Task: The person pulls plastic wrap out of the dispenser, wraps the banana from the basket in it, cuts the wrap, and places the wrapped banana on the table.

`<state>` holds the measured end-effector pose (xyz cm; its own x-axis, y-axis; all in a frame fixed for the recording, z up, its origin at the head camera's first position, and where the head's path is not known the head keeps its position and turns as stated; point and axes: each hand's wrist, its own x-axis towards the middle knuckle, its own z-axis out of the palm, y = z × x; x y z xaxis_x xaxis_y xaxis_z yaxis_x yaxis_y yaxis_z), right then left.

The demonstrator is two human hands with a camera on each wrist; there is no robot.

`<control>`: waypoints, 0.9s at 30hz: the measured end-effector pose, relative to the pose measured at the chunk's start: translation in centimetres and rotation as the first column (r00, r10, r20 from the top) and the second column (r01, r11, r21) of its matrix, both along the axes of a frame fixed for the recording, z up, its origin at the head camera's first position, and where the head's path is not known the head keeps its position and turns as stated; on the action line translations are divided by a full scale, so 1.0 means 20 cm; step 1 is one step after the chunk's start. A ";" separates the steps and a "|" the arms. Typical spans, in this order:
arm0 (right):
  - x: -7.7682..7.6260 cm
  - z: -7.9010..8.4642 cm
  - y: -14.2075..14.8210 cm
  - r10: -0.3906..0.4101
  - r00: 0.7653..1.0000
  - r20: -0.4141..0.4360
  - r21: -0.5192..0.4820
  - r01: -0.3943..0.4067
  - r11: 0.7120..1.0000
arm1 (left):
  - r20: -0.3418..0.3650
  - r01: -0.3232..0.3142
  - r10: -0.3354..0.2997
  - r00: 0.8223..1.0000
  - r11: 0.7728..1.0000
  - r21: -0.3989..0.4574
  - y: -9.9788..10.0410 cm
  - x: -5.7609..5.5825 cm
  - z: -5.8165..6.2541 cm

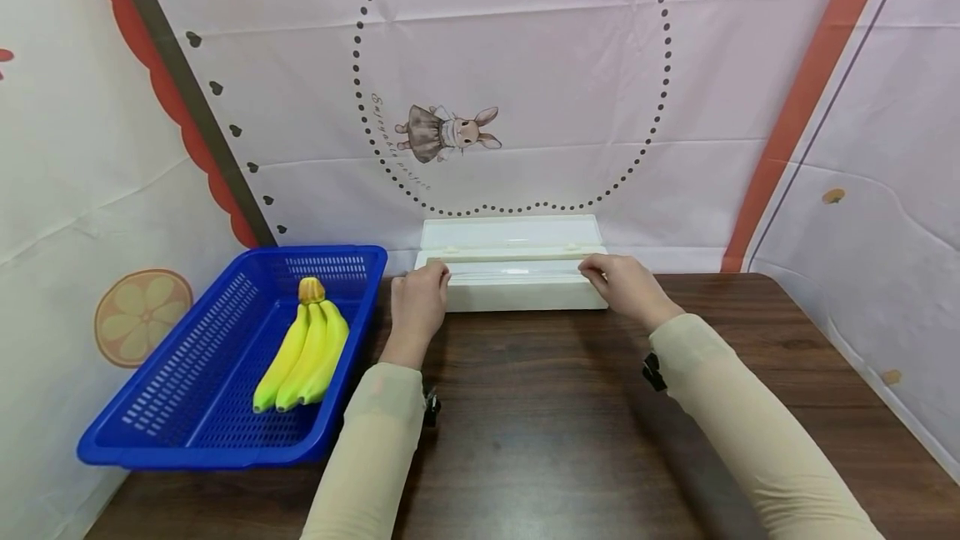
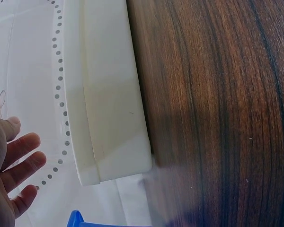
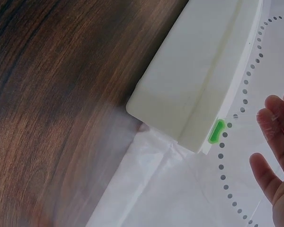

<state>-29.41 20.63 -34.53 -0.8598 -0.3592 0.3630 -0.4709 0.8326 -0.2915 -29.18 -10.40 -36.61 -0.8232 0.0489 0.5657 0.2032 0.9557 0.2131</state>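
A long white cling film dispenser (image 1: 525, 298) stands at the back of the table, its lid (image 1: 513, 232) raised against the backdrop. Clear cling film (image 1: 513, 271) stretches across its opening. At the left end my left hand (image 1: 420, 298) pinches the film's edge between thumb and forefinger. My right hand (image 1: 630, 286) pinches the other corner at the right end. The right wrist view shows faint transparent film by the right fingers (image 3: 274, 130), and a green slider (image 3: 217, 131) on the dispenser's end. In the left wrist view, the other left fingers (image 2: 21, 168) are spread beside the box.
On the left, a blue plastic basket (image 1: 180, 348) holds a bunch of yellow-green bananas (image 1: 311, 348). The dark wooden table (image 1: 525, 423) extends in front of the dispenser. A printed cloth (image 1: 525, 90) hangs close behind it, with more cloth at both sides.
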 end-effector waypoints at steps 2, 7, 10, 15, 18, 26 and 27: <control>0.00 0.00 0.00 -0.001 1.000 0.002 -0.001 0.001 1.000 | 0.003 -0.001 0.001 1.000 1.000 0.002 0.00 0.00 0.00; 0.01 0.01 0.00 0.004 1.000 0.000 -0.003 -0.004 1.000 | 0.001 -0.005 0.005 1.000 1.000 0.005 0.00 0.01 0.00; 0.02 0.01 0.00 0.006 1.000 -0.003 -0.002 -0.006 1.000 | -0.023 0.002 -0.002 1.000 1.000 0.008 0.00 0.01 0.00; 0.02 0.01 0.00 0.009 1.000 -0.007 0.001 -0.009 1.000 | -0.086 0.012 -0.012 0.996 1.000 -0.001 0.00 0.02 0.00; 0.02 0.01 0.00 0.008 1.000 -0.005 0.000 -0.008 1.000 | -0.086 0.015 -0.015 0.996 1.000 0.000 0.00 0.02 0.00; 0.03 0.01 0.01 0.016 1.000 -0.013 -0.008 -0.016 1.000 | -0.040 0.006 -0.006 0.999 1.000 0.010 0.00 0.03 0.01; 0.03 0.01 0.01 0.015 1.000 -0.011 -0.008 -0.015 1.000 | -0.037 0.006 -0.005 0.999 1.000 0.011 0.00 0.03 0.01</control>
<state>-28.88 20.83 -34.37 -0.8500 -0.3693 0.3756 -0.4870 0.8228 -0.2931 -28.63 -10.40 -36.48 -0.8015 0.0470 0.5962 0.2164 0.9521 0.2159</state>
